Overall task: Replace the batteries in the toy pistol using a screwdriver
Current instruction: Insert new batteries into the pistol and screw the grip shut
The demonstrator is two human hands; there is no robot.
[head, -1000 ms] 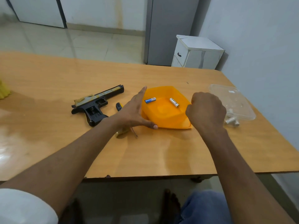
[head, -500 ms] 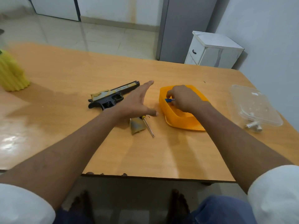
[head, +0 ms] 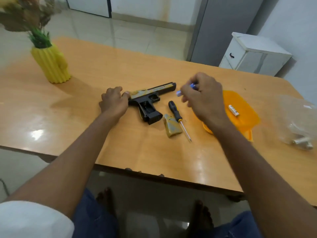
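Right hand (head: 203, 98) raised above table, fingers curled, pinching small blue-and-silver cylindrical battery (head: 192, 86); battery motion-blurred, mostly hidden by fingers. Left hand (head: 114, 101) fingers curled round rear end of black-and-gold plastic toy pistol (head: 151, 98), lying flat on glossy orange-brown wooden table (head: 85, 127), grip cavity open, barrel toward right. Just beside grip: loose gold grip cover (head: 172, 127), black-and-yellow-handled screwdriver (head: 178, 120) with thin metal shaft. Orange plastic tray (head: 243, 115), partly behind right wrist, holds one white battery (head: 233, 110). Clear plastic container (head: 295, 121) at right, blurred, contents unclear. Ribbed yellow vase (head: 51, 66) far left.
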